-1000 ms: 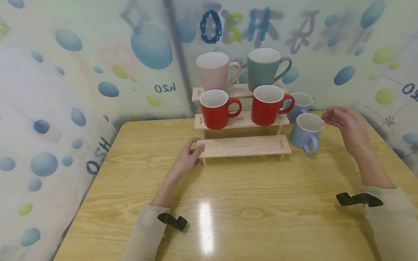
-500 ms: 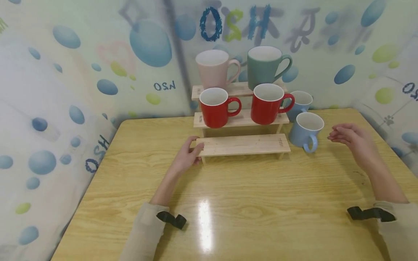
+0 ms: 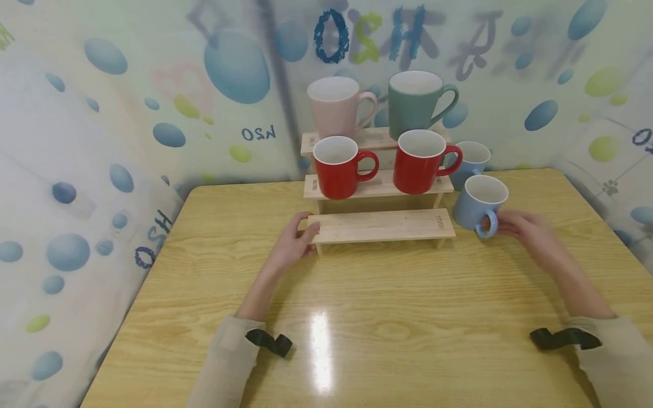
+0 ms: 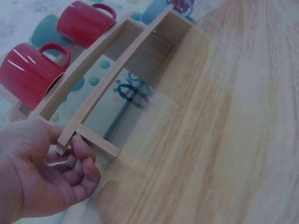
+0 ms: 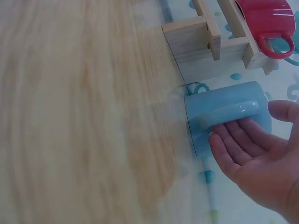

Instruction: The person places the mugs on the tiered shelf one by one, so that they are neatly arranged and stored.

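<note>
My left hand (image 3: 292,245) grips the left end of the lowest step of a three-step wooden rack (image 3: 382,226), thumb on top and fingers curled at its end in the left wrist view. At the rack's right side, my right hand (image 3: 537,241) reaches the front light blue mug (image 3: 473,205), which stands upright on the table. In the right wrist view, its extended fingers (image 5: 233,144) lie against the mug's handle (image 5: 231,114), fingertips partly hidden behind it, and the thumb (image 5: 282,111) is held apart near the rim. A second blue mug (image 3: 466,164) stands just behind, partly hidden.
Two red mugs, left (image 3: 336,173) and right (image 3: 418,167), stand on the middle step. A pink mug (image 3: 333,107) and a green mug (image 3: 414,105) occupy the top step. A patterned wall covering (image 3: 234,130) closes off the back of the wooden table (image 3: 388,328).
My right hand first drew back right from the blue mugs, then came in left and lower to the front mug's handle. My left hand has kept its hold on the rack.
</note>
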A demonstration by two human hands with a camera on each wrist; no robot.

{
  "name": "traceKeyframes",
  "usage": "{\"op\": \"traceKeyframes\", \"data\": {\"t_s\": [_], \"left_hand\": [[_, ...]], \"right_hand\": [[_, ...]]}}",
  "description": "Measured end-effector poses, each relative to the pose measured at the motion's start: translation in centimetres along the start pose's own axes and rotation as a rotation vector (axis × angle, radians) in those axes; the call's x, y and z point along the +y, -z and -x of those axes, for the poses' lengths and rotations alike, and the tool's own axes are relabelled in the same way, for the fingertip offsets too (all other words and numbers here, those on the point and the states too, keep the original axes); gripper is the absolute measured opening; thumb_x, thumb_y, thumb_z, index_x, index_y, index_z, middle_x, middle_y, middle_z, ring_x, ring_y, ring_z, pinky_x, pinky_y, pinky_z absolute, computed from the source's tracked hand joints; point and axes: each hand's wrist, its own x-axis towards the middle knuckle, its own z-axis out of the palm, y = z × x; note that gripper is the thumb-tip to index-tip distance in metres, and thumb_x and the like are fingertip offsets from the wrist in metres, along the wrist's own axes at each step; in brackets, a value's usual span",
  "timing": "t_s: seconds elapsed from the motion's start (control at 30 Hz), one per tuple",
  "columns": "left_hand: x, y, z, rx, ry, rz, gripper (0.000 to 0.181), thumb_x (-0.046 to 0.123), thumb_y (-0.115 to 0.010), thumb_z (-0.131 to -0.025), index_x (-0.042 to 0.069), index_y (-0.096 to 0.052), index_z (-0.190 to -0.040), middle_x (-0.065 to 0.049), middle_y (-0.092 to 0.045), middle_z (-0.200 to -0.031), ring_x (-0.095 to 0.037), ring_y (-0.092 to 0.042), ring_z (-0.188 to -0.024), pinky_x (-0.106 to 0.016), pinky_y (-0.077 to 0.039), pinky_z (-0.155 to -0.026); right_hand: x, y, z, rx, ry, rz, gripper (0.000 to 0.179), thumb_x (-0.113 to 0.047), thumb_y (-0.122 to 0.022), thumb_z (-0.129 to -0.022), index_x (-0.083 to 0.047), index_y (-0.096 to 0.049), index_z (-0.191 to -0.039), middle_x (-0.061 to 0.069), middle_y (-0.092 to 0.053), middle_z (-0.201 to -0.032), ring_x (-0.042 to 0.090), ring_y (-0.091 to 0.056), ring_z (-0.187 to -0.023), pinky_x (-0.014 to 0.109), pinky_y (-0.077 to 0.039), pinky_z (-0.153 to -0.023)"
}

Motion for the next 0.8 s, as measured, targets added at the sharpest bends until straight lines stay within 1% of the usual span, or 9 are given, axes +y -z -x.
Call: {"op": "traceKeyframes", "data": {"t_s": [0.07,0.1,0.2,0.3,0.37,0.47,0.57,0.67,0.8], "left_hand": [[0.0,-0.1,0.0,0.002,-0.002,0.001,0.053,0.038,-0.056,-0.105,0.019,-0.036,-0.151,-0.016,-0.058,-0.130,-0.016,-0.055,-0.070,-0.027,-0.049,-0.065],[0.0,-0.1,0.0,0.002,0.000,0.002,0.053,0.038,-0.056,-0.105,0.019,-0.036,-0.151,-0.016,-0.058,-0.130,-0.016,-0.056,-0.071,-0.027,-0.049,-0.065],[0.0,-0.1,-0.1,0.001,0.005,0.003,0.054,0.038,-0.056,-0.105,0.019,-0.036,-0.152,-0.017,-0.058,-0.131,-0.016,-0.055,-0.071,-0.027,-0.049,-0.066],[0.0,0.0,-0.2,-0.003,0.010,0.007,0.055,0.037,-0.056,-0.105,0.019,-0.034,-0.153,-0.017,-0.057,-0.133,-0.016,-0.055,-0.071,-0.028,-0.049,-0.066],[0.0,0.0,-0.2,-0.008,0.015,0.011,0.056,0.037,-0.055,-0.106,0.019,-0.033,-0.154,-0.017,-0.056,-0.134,-0.017,-0.055,-0.072,-0.029,-0.049,-0.067],[0.1,0.0,-0.2,-0.012,0.028,0.012,0.056,0.035,-0.054,-0.106,0.018,-0.031,-0.155,-0.018,-0.055,-0.135,-0.017,-0.054,-0.072,-0.032,-0.049,-0.069],[0.5,0.0,0.0,-0.015,0.041,0.006,0.055,0.031,-0.052,-0.107,0.015,-0.031,-0.156,-0.019,-0.055,-0.135,-0.018,-0.054,-0.073,-0.034,-0.049,-0.070],[1.4,-0.1,0.6,-0.018,0.045,-0.004,0.054,0.028,-0.051,-0.108,0.012,-0.031,-0.155,-0.021,-0.055,-0.135,-0.019,-0.054,-0.072,-0.034,-0.049,-0.070],[2.6,-0.2,1.5,-0.021,0.032,-0.008,0.052,0.025,-0.051,-0.108,0.009,-0.031,-0.154,-0.023,-0.055,-0.134,-0.017,-0.054,-0.070,-0.032,-0.049,-0.068]], "right_hand": [[0.0,-0.3,-0.2,-0.026,-0.003,-0.061,0.029,-0.013,-0.047,-0.109,-0.011,-0.076,-0.105,-0.005,-0.075,-0.102,0.003,-0.069,-0.097,0.013,-0.049,-0.087],[0.0,-0.4,-0.3,-0.037,-0.004,-0.063,0.030,-0.012,-0.047,-0.109,-0.006,-0.076,-0.105,-0.003,-0.075,-0.101,0.004,-0.069,-0.097,0.013,-0.048,-0.087],[0.0,-0.7,-0.5,-0.041,-0.030,0.012,0.033,-0.016,-0.047,-0.109,0.003,-0.074,-0.105,-0.002,-0.076,-0.099,0.003,-0.068,-0.099,0.013,-0.047,-0.088],[-0.1,-0.7,-0.7,-0.023,-0.081,0.129,0.034,-0.021,-0.048,-0.109,0.003,-0.072,-0.103,-0.006,-0.074,-0.096,0.001,-0.066,-0.096,0.011,-0.045,-0.086],[-0.2,-0.7,-0.7,-0.014,-0.103,0.161,0.034,-0.022,-0.049,-0.109,0.003,-0.071,-0.100,-0.007,-0.073,-0.093,0.001,-0.065,-0.093,0.011,-0.045,-0.085],[-0.2,-0.7,-0.9,-0.016,-0.102,0.151,0.032,-0.018,-0.049,-0.108,0.005,-0.068,-0.097,-0.004,-0.071,-0.089,0.005,-0.064,-0.087,0.012,-0.046,-0.084],[-0.3,-0.7,-0.9,-0.018,-0.091,0.144,0.031,-0.017,-0.048,-0.109,0.003,-0.067,-0.093,-0.005,-0.068,-0.086,0.005,-0.063,-0.084,0.011,-0.047,-0.082],[-0.4,-0.7,-0.9,-0.017,-0.078,0.039,0.030,-0.013,-0.047,-0.108,0.002,-0.064,-0.089,-0.002,-0.064,-0.082,0.007,-0.066,-0.084,0.015,-0.051,-0.081],[-0.5,-0.8,-0.9,0.005,-0.034,-0.158,0.032,-0.007,-0.044,-0.108,0.002,-0.056,-0.079,0.003,-0.054,-0.075,0.012,-0.061,-0.076,0.021,-0.053,-0.074]]}}
